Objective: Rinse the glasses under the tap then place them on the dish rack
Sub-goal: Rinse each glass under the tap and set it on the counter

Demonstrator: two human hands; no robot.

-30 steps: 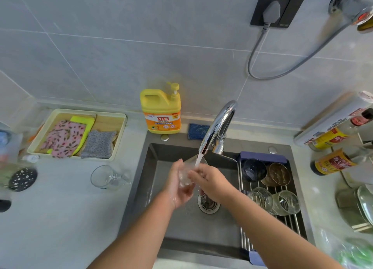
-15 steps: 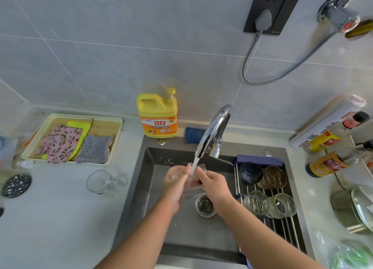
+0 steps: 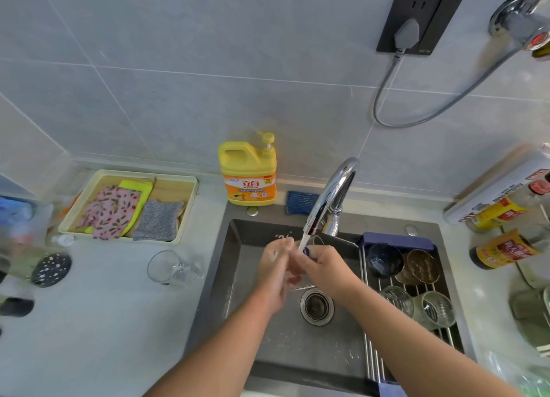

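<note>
Both hands meet under the running chrome tap (image 3: 330, 197) over the dark sink (image 3: 244, 277). My left hand (image 3: 272, 273) and my right hand (image 3: 323, 270) together grip a small clear glass (image 3: 297, 279), mostly hidden between the fingers, with the water stream falling on it. A clear glass mug (image 3: 168, 267) lies on its side on the counter left of the sink. The dish rack (image 3: 375, 352) spans the sink's right side and carries a dark glass (image 3: 384, 259), a brown glass (image 3: 422, 267) and two clear ribbed glasses (image 3: 428, 308).
A yellow detergent bottle (image 3: 248, 173) and a blue sponge (image 3: 300, 201) stand behind the sink. A tray of cloths (image 3: 131, 206) sits at the left. Sauce bottles (image 3: 503, 247) and a pot (image 3: 532, 316) crowd the right counter. The drain (image 3: 317, 307) lies below the hands.
The hands have turned the glass under the stream and drawn closer together; the right hand now covers more of it. The view has shifted slightly.
</note>
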